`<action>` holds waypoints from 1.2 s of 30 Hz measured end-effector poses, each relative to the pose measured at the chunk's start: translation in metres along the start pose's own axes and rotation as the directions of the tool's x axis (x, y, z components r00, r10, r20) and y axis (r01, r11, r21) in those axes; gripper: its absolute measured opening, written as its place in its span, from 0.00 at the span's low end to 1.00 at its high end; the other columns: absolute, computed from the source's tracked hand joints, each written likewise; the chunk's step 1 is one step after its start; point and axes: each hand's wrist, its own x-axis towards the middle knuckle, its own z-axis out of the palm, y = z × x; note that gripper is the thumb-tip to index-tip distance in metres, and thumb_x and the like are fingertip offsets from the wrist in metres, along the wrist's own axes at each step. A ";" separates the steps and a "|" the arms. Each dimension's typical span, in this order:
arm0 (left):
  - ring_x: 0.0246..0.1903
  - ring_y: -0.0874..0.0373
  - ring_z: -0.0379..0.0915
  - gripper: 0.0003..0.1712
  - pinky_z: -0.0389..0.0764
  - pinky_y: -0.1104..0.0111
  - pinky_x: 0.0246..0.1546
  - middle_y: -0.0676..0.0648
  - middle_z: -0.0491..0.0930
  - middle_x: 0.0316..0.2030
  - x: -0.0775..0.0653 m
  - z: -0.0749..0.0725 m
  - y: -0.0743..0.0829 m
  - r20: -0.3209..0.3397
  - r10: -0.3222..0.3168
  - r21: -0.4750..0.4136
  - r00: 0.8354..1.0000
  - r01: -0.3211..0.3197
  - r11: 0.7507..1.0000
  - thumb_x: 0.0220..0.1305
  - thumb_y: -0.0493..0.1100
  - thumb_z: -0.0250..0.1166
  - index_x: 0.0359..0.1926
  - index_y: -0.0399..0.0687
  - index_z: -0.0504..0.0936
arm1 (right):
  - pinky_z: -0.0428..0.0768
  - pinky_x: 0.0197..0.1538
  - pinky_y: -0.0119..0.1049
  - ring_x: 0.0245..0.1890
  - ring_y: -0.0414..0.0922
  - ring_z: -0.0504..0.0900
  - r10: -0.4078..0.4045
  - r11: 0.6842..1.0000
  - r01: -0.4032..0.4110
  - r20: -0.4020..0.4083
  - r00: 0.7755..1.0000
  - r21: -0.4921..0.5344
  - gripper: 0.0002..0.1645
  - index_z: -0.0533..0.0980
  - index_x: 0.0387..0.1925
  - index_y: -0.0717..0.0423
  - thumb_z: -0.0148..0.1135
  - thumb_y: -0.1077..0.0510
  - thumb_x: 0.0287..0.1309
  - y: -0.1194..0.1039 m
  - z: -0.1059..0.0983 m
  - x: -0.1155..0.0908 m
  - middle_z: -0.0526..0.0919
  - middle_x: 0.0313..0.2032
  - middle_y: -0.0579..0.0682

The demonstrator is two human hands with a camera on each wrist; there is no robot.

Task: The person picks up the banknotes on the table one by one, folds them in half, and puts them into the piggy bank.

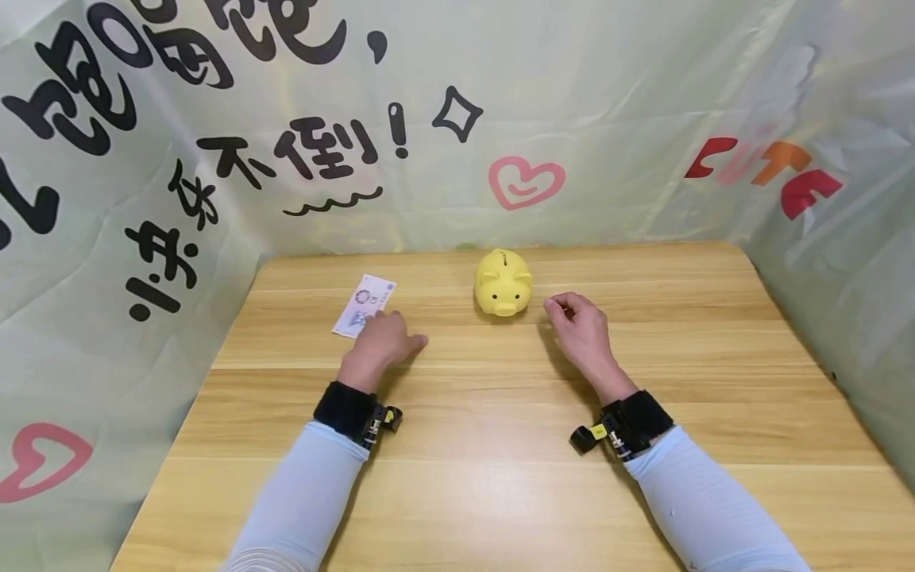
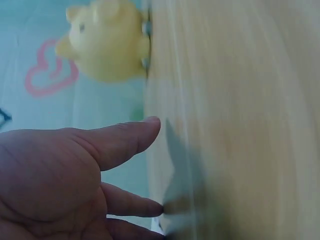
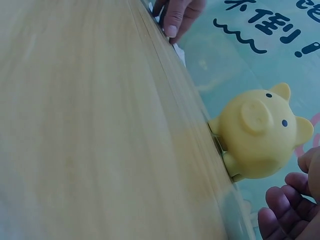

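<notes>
A banknote (image 1: 367, 302) lies flat on the left part of the wooden table. My left hand (image 1: 384, 340) is at its near right edge, fingers pointing down over the note and thumb spread away to the right. In the left wrist view the thumb (image 2: 127, 142) stands apart from the fingers, whose tips reach the table. A yellow piggy bank (image 1: 503, 283) with a slot on top stands upright at the back centre. Just right of it hovers my right hand (image 1: 581, 330), fingers loosely curled, holding nothing. The right wrist view shows that hand (image 3: 295, 205) beside the piggy bank, apart from it.
The wooden table (image 1: 486, 477) ends at a pale fabric backdrop (image 1: 615, 159) printed with dark lettering and hearts, which rises behind it and along both sides. Each wrist wears a black strap (image 1: 346, 409) with a small camera.
</notes>
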 end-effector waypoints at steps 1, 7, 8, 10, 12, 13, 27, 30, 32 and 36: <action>0.72 0.28 0.63 0.42 0.72 0.42 0.71 0.24 0.69 0.70 -0.002 0.002 0.007 0.004 0.014 0.009 1.000 -0.014 1.000 0.75 0.63 0.62 0.66 0.26 0.75 | 0.78 0.38 0.40 0.36 0.49 0.79 0.000 1.000 0.000 0.002 1.000 0.001 0.20 0.84 0.47 0.59 0.57 0.47 0.78 0.000 0.000 0.000 0.85 0.39 0.56; 0.43 0.46 0.81 0.31 0.85 0.55 0.42 0.38 0.86 0.49 -0.013 0.011 0.044 0.020 0.116 0.079 0.993 -0.117 0.990 0.73 0.65 0.64 0.48 0.38 0.85 | 0.77 0.38 0.39 0.35 0.49 0.78 -0.009 1.000 0.009 0.018 1.000 -0.011 0.20 0.85 0.46 0.59 0.57 0.47 0.79 0.002 0.001 -0.001 0.84 0.37 0.55; 0.41 0.47 0.81 0.30 0.84 0.56 0.41 0.40 0.86 0.46 -0.015 0.012 0.049 0.017 0.133 0.088 0.991 -0.134 0.987 0.73 0.64 0.64 0.47 0.39 0.85 | 0.77 0.37 0.39 0.34 0.49 0.78 -0.009 1.000 0.009 0.019 1.000 -0.012 0.20 0.85 0.46 0.59 0.57 0.47 0.79 0.002 0.001 -0.001 0.84 0.36 0.55; 0.39 0.49 0.80 0.27 0.83 0.58 0.38 0.43 0.86 0.43 -0.017 0.013 0.057 -0.008 0.159 0.093 0.987 -0.157 0.983 0.73 0.63 0.65 0.46 0.42 0.85 | 0.77 0.37 0.39 0.34 0.49 0.78 -0.011 1.000 0.011 0.016 1.000 -0.006 0.20 0.85 0.46 0.59 0.57 0.47 0.78 0.002 0.001 -0.001 0.84 0.36 0.55; 0.37 0.50 0.79 0.22 0.81 0.59 0.36 0.45 0.85 0.40 -0.017 0.015 0.061 -0.047 0.177 0.074 0.983 -0.173 0.982 0.72 0.60 0.67 0.44 0.45 0.85 | 0.77 0.37 0.40 0.34 0.49 0.78 -0.015 1.000 0.015 0.012 1.000 0.000 0.20 0.85 0.45 0.59 0.58 0.47 0.78 0.001 0.001 -0.001 0.84 0.35 0.55; 0.35 0.51 0.79 0.19 0.79 0.60 0.34 0.46 0.85 0.39 -0.016 0.015 0.062 -0.071 0.182 0.065 0.981 -0.178 0.982 0.72 0.58 0.68 0.43 0.46 0.85 | 0.77 0.37 0.40 0.33 0.49 0.78 -0.017 1.000 0.017 0.011 1.000 0.001 0.20 0.85 0.45 0.59 0.58 0.47 0.78 0.001 0.001 -0.001 0.84 0.35 0.55; 0.49 0.40 0.71 0.42 0.79 0.44 0.55 0.39 0.76 0.43 0.016 0.012 0.055 -0.195 0.075 0.030 0.978 -0.070 0.997 0.57 0.58 0.80 0.61 0.35 0.76 | 0.76 0.33 0.38 0.31 0.49 0.77 -0.012 1.000 0.012 0.011 1.000 0.009 0.20 0.85 0.43 0.58 0.58 0.46 0.78 0.001 0.002 -0.003 0.82 0.32 0.54; 0.50 0.39 0.71 0.41 0.78 0.42 0.59 0.38 0.76 0.44 0.016 0.011 0.056 -0.167 0.052 0.031 0.985 -0.047 0.998 0.58 0.55 0.80 0.64 0.35 0.76 | 0.76 0.33 0.38 0.30 0.49 0.77 -0.013 1.000 0.013 0.010 1.000 0.009 0.20 0.85 0.43 0.58 0.58 0.46 0.78 0.001 0.003 -0.003 0.82 0.31 0.54; 0.51 0.39 0.71 0.42 0.77 0.41 0.60 0.38 0.76 0.46 0.017 0.010 0.056 -0.161 0.040 0.031 0.986 -0.035 0.999 0.59 0.54 0.80 0.65 0.36 0.75 | 0.76 0.33 0.38 0.30 0.48 0.77 -0.013 1.000 0.013 0.008 1.000 0.011 0.19 0.85 0.43 0.58 0.58 0.47 0.78 0.001 0.003 -0.003 0.82 0.31 0.54; 0.53 0.39 0.71 0.41 0.77 0.41 0.60 0.37 0.76 0.47 0.019 0.010 0.057 -0.156 0.018 0.028 0.988 -0.014 0.999 0.59 0.55 0.80 0.65 0.37 0.76 | 0.76 0.33 0.38 0.30 0.48 0.77 -0.016 1.000 0.016 0.001 1.000 0.011 0.18 0.85 0.43 0.58 0.59 0.48 0.77 0.000 0.002 -0.002 0.82 0.31 0.53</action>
